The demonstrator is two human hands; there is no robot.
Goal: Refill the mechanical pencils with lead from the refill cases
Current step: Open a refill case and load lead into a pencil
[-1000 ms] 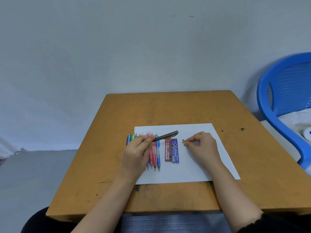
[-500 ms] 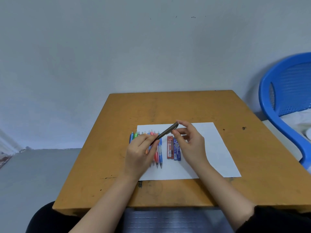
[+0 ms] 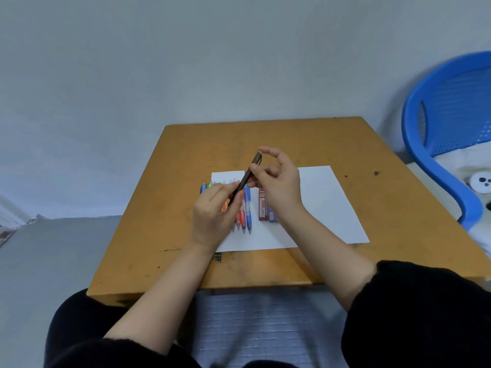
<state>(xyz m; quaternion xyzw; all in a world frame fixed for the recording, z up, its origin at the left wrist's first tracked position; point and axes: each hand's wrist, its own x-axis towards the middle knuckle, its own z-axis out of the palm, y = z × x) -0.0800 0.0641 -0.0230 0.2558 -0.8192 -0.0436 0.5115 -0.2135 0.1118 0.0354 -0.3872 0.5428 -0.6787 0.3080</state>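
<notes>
The left hand (image 3: 212,211) is clenched round the lower barrel of a dark mechanical pencil (image 3: 245,177), holding it tilted above the white paper (image 3: 326,205), while the right hand (image 3: 279,187) pinches its upper barrel with the index finger arched over the cap end. The pencil looks light, stiff and smooth, so it is best held low on the barrel, and any lead would be brittle. The coloured pencils (image 3: 245,208) and refill cases (image 3: 263,207) lie on the paper under the hands, with bare worktop (image 3: 345,139) beyond the paper
</notes>
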